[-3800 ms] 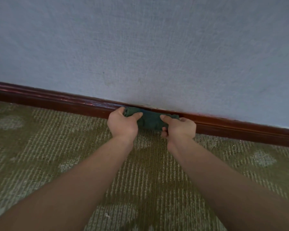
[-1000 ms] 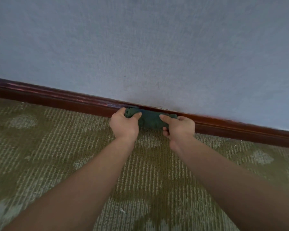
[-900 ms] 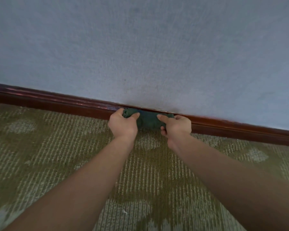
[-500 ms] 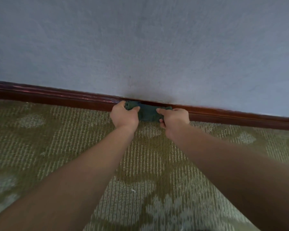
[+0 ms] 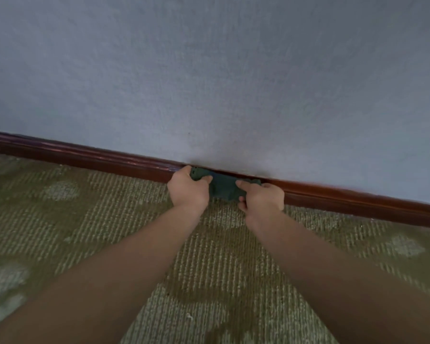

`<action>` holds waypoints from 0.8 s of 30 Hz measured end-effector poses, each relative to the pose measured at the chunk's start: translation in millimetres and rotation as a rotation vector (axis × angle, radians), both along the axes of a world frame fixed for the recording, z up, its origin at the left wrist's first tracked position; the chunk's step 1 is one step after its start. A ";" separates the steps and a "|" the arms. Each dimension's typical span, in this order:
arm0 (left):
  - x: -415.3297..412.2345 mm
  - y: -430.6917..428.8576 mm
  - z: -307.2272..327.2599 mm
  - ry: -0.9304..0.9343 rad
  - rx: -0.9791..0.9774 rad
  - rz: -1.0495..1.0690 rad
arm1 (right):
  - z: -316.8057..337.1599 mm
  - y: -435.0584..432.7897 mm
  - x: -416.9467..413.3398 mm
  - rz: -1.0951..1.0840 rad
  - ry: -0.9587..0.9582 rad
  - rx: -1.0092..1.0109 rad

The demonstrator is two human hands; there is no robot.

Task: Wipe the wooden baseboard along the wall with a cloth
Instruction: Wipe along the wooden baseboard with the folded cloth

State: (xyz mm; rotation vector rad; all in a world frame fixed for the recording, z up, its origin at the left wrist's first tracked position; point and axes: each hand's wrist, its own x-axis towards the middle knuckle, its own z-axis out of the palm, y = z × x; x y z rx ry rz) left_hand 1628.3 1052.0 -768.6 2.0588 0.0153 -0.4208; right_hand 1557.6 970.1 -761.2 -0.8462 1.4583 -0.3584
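Note:
A dark red-brown wooden baseboard [image 5: 90, 158] runs along the foot of the wall, sloping down to the right. A dark green cloth [image 5: 224, 186], folded into a thick pad, is pressed against the baseboard near the middle of the view. My left hand [image 5: 186, 188] grips the cloth's left end, thumb on its front. My right hand [image 5: 262, 198] grips the right end, thumb laid across the front. The stretch of baseboard behind the cloth and hands is hidden.
A grey-blue textured wall [image 5: 221, 83] fills the upper half. An olive patterned carpet [image 5: 97, 219] with pale ribbed patches covers the floor up to the baseboard. Both forearms reach in from the bottom edge.
Both hands have kept their grip on the cloth against the baseboard. The wall's small dark speck now sits left of the hands, so the cloth has slid rightward along the baseboard; the camera view has shifted too.

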 end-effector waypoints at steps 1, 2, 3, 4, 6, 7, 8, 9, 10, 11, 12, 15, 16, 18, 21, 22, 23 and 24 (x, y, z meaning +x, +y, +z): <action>-0.3 -0.6 -0.5 0.002 0.011 0.003 | -0.3 0.3 -0.3 -0.002 -0.005 0.006; 0.1 -0.9 -1.4 0.001 0.018 0.004 | -0.8 0.9 0.0 -0.009 -0.017 0.015; -0.1 -0.9 -2.2 0.003 0.022 0.007 | -2.1 1.4 -0.3 -0.015 -0.031 0.022; 0.0 -1.1 -1.8 0.010 0.024 0.011 | -3.3 1.9 -0.8 -0.014 -0.039 0.022; 1.1 -2.7 0.8 0.034 0.038 0.034 | -2.4 1.7 -0.5 0.003 -0.036 0.030; 1.1 -4.1 2.6 0.044 0.063 0.044 | -0.7 1.1 0.1 0.006 -0.031 0.050; 0.9 -5.5 4.8 0.047 0.102 0.049 | 0.9 0.1 1.3 0.001 -0.024 0.082; 0.1 -7.2 6.2 0.042 0.142 0.047 | 3.1 -1.0 2.5 -0.013 -0.019 0.114; -1.1 -9.1 7.0 0.035 0.173 0.045 | 5.0 -2.3 3.2 -0.034 -0.015 0.134; -1.7 -10.7 7.4 0.030 0.195 0.049 | 6.5 -3.2 4.0 -0.048 -0.008 0.151; -1.6 -11.8 7.4 0.032 0.207 0.058 | 7.5 -4.0 4.8 -0.053 -0.006 0.164; -0.3 -12.0 8.5 0.061 0.223 0.070 | 7.7 -4.9 5.0 -0.031 -0.002 0.188; 0.5 -11.4 8.7 0.075 0.213 0.073 | 6.6 -4.9 5.1 -0.023 0.005 0.200; -0.1 -10.6 10.5 0.093 0.170 0.093 | 7.1 -4.6 5.3 -0.040 0.007 0.234; -3.5 -11.2 9.6 0.105 0.107 0.144 | 6.2 -3.8 6.1 -0.085 -0.006 0.236; -4.3 -10.9 7.8 0.103 0.090 0.151 | 5.5 -3.0 4.9 -0.087 -0.002 0.225; -3.8 -10.7 5.2 0.094 0.070 0.150 | 4.6 -3.0 3.9 -0.089 -0.004 0.213; -2.8 -9.6 2.7 0.078 0.053 0.140 | 2.8 -2.8 3.5 -0.089 -0.015 0.200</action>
